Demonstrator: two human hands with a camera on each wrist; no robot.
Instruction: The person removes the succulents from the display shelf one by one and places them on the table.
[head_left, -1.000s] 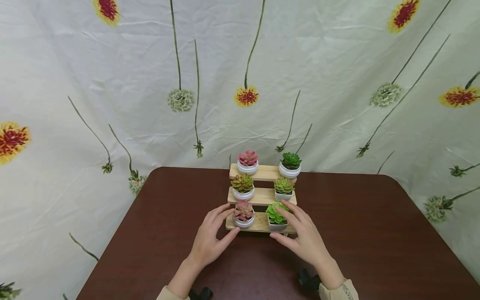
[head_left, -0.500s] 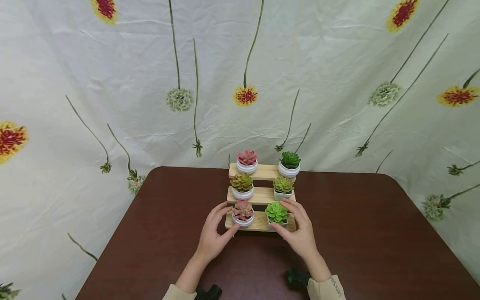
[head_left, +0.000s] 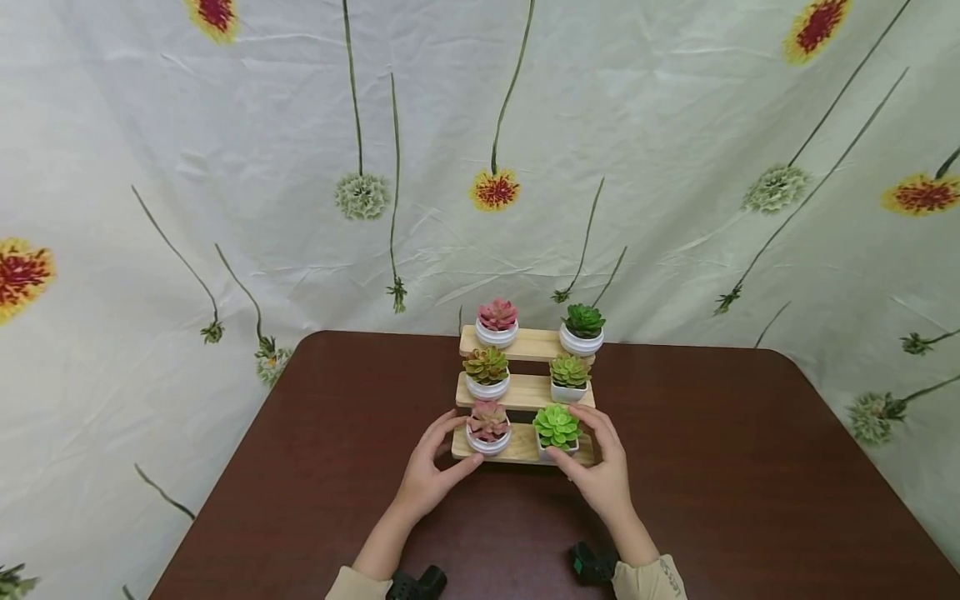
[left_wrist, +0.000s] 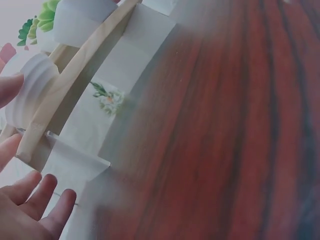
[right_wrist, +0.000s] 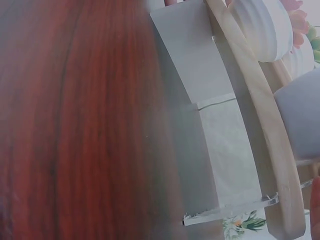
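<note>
A three-tier wooden plant stand [head_left: 522,448] bears small potted succulents, two on each tier. On the lowest tier, my left hand [head_left: 426,477] has thumb and index finger curved around the round white pot of the pinkish succulent [head_left: 489,422]. The left wrist view shows its thumb [left_wrist: 10,89] against that ribbed pot [left_wrist: 32,92], the other fingers spread below. My right hand [head_left: 604,483] holds the bright green succulent [head_left: 557,426] in its square pot between thumb and index finger. In the right wrist view only a sliver of finger [right_wrist: 315,205] shows beside the pale pot [right_wrist: 302,117].
Above stand an olive-red succulent [head_left: 486,367] and a light green one [head_left: 569,372], then a pink one [head_left: 497,315] and a dark green one [head_left: 583,321]. The dark red-brown table [head_left: 720,450] meets a flower-printed cloth [head_left: 660,125] behind.
My right hand has moved in, its thumb shifting from below the bright green succulent onto its pot. My left hand has kept its place by the pinkish one. The stand has not moved.
</note>
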